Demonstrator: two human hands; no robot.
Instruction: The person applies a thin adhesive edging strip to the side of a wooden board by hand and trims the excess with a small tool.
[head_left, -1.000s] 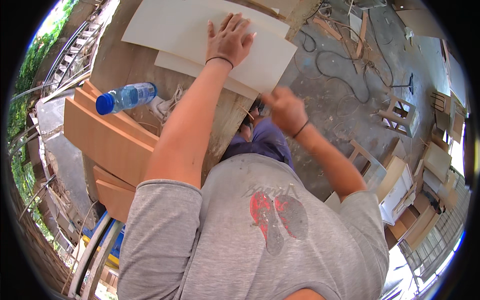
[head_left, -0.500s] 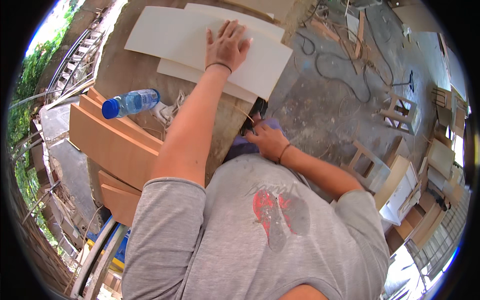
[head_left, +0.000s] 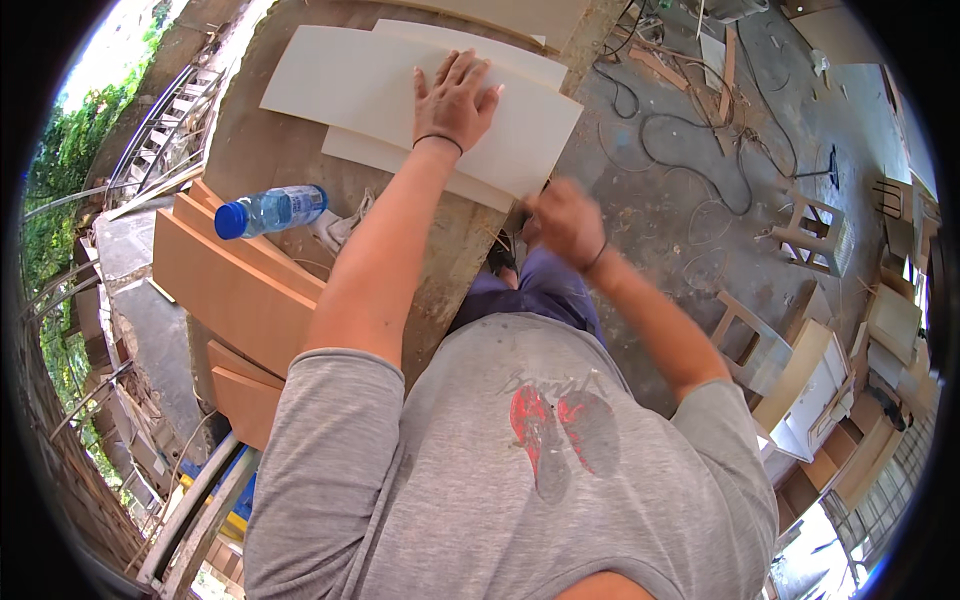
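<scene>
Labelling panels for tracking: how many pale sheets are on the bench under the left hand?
2 visible: the top pale cream flat panel under the left hand, and a second cream panel beneath it, edges showing. More may be hidden underneath.

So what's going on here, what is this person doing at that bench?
A person is leaning over a worn workbench with pale flat panels stacked on it. Their left hand lies flat on the top panel, fingers spread, pressing it down. Their right hand is at the panel's near edge, blurred, so what it holds, if anything, cannot be made out. A plastic water bottle with a blue cap lies on brown boards off to the left.
</scene>
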